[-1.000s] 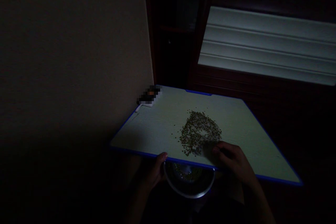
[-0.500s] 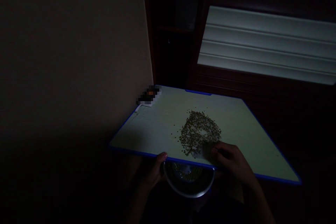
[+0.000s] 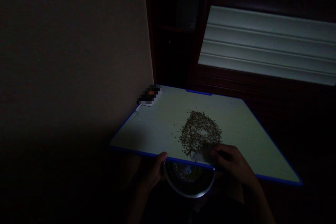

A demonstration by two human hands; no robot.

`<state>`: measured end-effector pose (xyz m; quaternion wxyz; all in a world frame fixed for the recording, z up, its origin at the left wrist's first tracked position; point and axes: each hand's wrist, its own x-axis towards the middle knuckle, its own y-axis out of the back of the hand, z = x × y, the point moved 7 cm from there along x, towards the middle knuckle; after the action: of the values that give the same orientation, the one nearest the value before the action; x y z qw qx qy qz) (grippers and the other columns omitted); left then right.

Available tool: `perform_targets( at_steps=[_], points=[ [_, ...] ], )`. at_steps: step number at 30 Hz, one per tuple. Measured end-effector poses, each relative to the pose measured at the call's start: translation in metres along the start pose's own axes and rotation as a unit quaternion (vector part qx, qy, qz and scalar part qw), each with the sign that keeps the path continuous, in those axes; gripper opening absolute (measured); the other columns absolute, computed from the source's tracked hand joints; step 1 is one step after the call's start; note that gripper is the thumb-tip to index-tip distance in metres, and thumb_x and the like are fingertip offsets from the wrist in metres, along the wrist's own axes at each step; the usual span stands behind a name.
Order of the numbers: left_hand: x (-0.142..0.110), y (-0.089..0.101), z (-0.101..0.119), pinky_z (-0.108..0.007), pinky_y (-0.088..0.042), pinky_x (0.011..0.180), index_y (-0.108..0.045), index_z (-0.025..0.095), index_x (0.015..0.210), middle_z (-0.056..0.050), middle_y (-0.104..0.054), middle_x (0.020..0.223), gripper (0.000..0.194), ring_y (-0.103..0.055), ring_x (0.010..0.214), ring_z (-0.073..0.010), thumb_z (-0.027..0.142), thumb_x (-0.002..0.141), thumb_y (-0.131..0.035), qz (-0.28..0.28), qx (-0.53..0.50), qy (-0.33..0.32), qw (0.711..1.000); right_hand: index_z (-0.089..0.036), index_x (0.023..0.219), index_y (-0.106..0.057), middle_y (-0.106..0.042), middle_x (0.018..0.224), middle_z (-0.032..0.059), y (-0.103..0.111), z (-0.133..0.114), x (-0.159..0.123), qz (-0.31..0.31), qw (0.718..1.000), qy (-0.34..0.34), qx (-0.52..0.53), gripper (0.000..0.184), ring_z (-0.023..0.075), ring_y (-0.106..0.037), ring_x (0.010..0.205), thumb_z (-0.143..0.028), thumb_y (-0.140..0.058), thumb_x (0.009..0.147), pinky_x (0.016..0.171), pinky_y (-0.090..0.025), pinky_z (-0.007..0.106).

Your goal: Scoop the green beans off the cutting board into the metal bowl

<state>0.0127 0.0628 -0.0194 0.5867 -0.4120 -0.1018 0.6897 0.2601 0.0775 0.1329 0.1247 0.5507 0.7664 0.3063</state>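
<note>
Right hand (image 3: 233, 163) has slid nearer the edge of the board (image 3: 157, 129) — grip closed — beside a steel bowl (image 3: 189, 190) of seeds (image 3: 187, 170).

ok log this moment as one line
left hand: grips blue-edged board edge | right hand: at seed pile | steel bowl: below edge, seeds inside

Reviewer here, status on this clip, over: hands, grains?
Left hand gripping edge of blue-rimmed board. Right hand at grain pile. Steel bowl under edge, grains inside. Nothing blocking.
</note>
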Motion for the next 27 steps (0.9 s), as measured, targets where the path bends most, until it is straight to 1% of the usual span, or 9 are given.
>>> perform_targets(
  at_steps=[3,6,10,11,15,19,21,25,27],
  points=[
    [0.000,0.000,0.002,-0.043,-0.042,0.103,-0.056,0.011,0.123,-0.013,-0.067,0.119,0.053,-0.054,0.120,-0.0298,0.027,0.074,-0.069,-0.001,-0.005,-0.022,1.000,-0.018,0.075,-0.065,-0.063,0.072,0.0012,0.000,0.000,-0.001,-0.004,1.000,-0.016,0.002,0.027,0.0158,-0.057,0.068,-0.039,-0.055,0.088,0.062,-0.043,0.025],
    [0.002,0.004,-0.001,-0.043,-0.044,0.101,-0.054,0.012,0.128,-0.013,-0.066,0.120,0.058,-0.055,0.119,-0.0302,0.027,0.074,-0.069,0.005,-0.003,-0.024,1.000,-0.018,0.072,-0.064,-0.061,0.067,0.0001,-0.001,0.000,-0.001,-0.010,1.000,-0.023,0.006,0.030,0.0147,-0.055,0.065,-0.041,-0.054,0.088,0.059,-0.041,0.024],
    [0.006,0.011,0.001,-0.042,-0.043,0.102,-0.050,0.016,0.132,-0.011,-0.065,0.122,0.062,-0.054,0.121,-0.0285,0.027,0.074,-0.069,0.013,0.003,-0.073,0.997,-0.018,0.073,-0.064,-0.061,0.067,0.0000,0.000,-0.002,0.000,-0.009,1.000,-0.020,0.004,0.029,0.0147,-0.055,0.065,-0.040,-0.055,0.088,0.059,-0.041,0.024],
    [0.006,0.012,0.001,-0.042,-0.042,0.103,-0.050,0.016,0.132,-0.011,-0.065,0.122,0.061,-0.054,0.121,-0.0288,0.027,0.075,-0.068,0.011,0.003,-0.075,0.997,-0.018,0.073,-0.064,-0.061,0.068,0.0001,0.000,-0.002,0.000,-0.010,1.000,-0.019,0.003,0.028,0.0150,-0.056,0.065,-0.039,-0.055,0.088,0.060,-0.042,0.024],
    [0.005,0.008,-0.003,-0.046,-0.040,0.104,-0.053,0.013,0.129,-0.013,-0.067,0.118,0.059,-0.055,0.120,-0.0310,0.028,0.075,-0.068,-0.004,-0.010,-0.033,0.999,-0.018,0.074,-0.064,-0.062,0.069,0.0000,-0.001,-0.001,0.000,-0.013,1.000,-0.021,0.008,0.026,0.0155,-0.056,0.067,-0.039,-0.056,0.088,0.061,-0.042,0.025],
    [0.004,0.005,0.001,-0.040,-0.037,0.107,-0.052,0.014,0.130,-0.011,-0.066,0.122,0.061,-0.051,0.124,-0.0267,0.026,0.074,-0.070,-0.005,-0.019,-0.051,0.999,-0.019,0.074,-0.064,-0.061,0.069,-0.0006,-0.001,0.000,-0.001,-0.012,0.999,-0.021,0.021,0.026,0.0152,-0.055,0.067,-0.038,-0.056,0.088,0.060,-0.041,0.024],
    [0.004,0.005,0.001,-0.039,-0.037,0.108,-0.054,0.013,0.129,-0.011,-0.065,0.122,0.058,-0.051,0.125,-0.0259,0.028,0.075,-0.069,-0.013,-0.018,-0.050,0.999,-0.019,0.074,-0.064,-0.061,0.068,-0.0006,-0.001,0.000,-0.001,-0.013,0.999,-0.021,0.021,0.026,0.0151,-0.055,0.066,-0.038,-0.056,0.088,0.060,-0.041,0.024],
    [0.005,0.004,-0.004,-0.039,-0.038,0.107,-0.059,0.009,0.122,-0.013,-0.067,0.119,0.052,-0.052,0.123,-0.0279,0.030,0.076,-0.068,-0.031,-0.010,-0.021,0.999,-0.019,0.074,-0.064,-0.062,0.069,0.0000,0.000,0.000,-0.001,-0.011,1.000,-0.017,0.013,0.026,0.0153,-0.056,0.066,-0.039,-0.056,0.088,0.060,-0.042,0.024],
    [0.005,0.005,-0.002,-0.041,-0.039,0.106,-0.059,0.010,0.123,-0.013,-0.067,0.119,0.052,-0.052,0.123,-0.0290,0.029,0.075,-0.068,-0.025,-0.007,-0.033,0.999,-0.019,0.074,-0.064,-0.062,0.069,0.0001,0.000,0.000,-0.001,-0.009,1.000,-0.015,0.009,0.027,0.0152,-0.056,0.066,-0.040,-0.056,0.088,0.060,-0.042,0.024]
  ],
)
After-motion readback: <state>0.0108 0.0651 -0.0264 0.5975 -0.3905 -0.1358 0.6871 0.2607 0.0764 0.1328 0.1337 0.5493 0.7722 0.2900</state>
